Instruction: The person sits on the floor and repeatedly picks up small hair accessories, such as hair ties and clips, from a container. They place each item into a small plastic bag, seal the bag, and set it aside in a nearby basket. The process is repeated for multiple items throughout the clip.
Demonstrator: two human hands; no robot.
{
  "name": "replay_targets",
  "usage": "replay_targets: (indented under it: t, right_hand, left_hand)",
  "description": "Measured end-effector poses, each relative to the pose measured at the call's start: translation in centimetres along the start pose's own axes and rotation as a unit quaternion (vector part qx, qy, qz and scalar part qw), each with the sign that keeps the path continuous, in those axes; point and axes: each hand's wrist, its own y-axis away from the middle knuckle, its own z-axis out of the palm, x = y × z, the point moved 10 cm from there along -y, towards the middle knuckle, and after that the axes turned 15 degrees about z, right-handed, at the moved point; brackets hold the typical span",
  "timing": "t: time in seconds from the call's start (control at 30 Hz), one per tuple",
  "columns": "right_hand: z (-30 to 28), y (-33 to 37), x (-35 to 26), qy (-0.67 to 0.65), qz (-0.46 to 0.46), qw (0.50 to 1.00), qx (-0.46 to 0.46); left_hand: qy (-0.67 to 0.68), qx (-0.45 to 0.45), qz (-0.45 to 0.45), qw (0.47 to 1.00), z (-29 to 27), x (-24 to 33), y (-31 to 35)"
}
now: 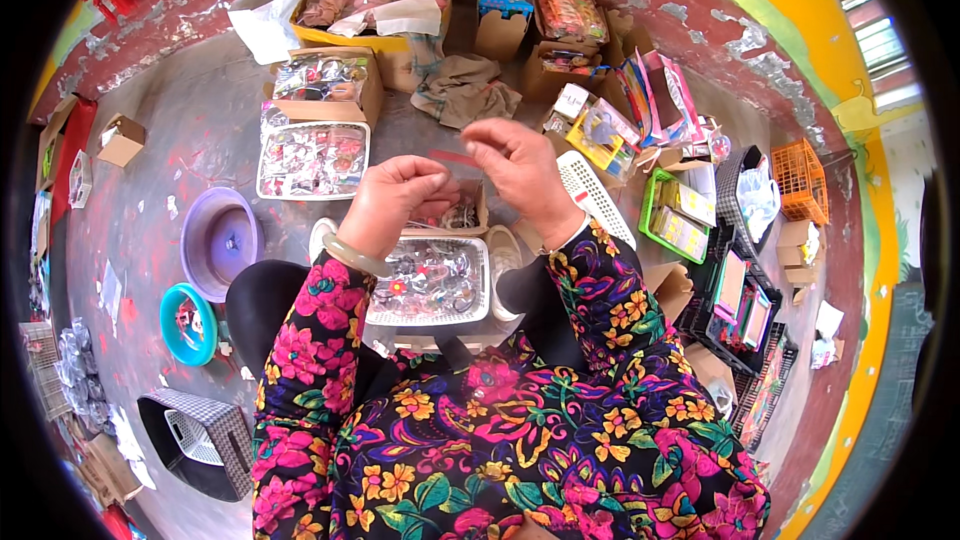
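The person's left hand (388,205), a pale bangle (355,257) around its wrist, is raised with thumb and forefinger drawn together; whether something is pinched there I cannot tell. The right hand (525,178) is raised just beyond it, fingers curled and thumb near the forefinger. A thin reddish strip (452,156) shows in the gap between the two hands, its end by the right thumb, though whether those fingers grip it is unclear. Below the hands, between the person's white shoes (505,270), sits a white basket (487,285) with small clear-wrapped packets (425,280) in it. A cardboard box (484,212) with small items inside stands just behind this basket, partly hidden by the hands. To the left on the floor (150,200) are a second white basket (310,196) of wrapped packets, a purple basin (205,240) and a teal basin (209,320). To the right are a white perforated tray (597,200) and a green basket (652,205) holding small boxes (685,220); a brown cloth (465,90) lies crumpled beyond the hands.
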Motion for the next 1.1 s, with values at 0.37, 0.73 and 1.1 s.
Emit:
replay_targets:
  t: [0.37,0.73,1.1]
  right_hand:
    - [3.7,3.8,-5.8,0.219,-0.224,0.947,0.065]
    - [3.4,2.4,-4.2,0.153,-0.131,0.978,0.057]
    - [2.6,1.8,-3.5,0.158,-0.090,0.980,0.082]
  left_hand:
    - [0.126,0.019,0.065,0.990,0.0,1.2,0.1]
    - [0.030,0.077,0.130,0.988,-1.1,1.8,-0.5]
    - [-0.003,0.062,0.189,0.980,-0.3,2.9,-0.3]
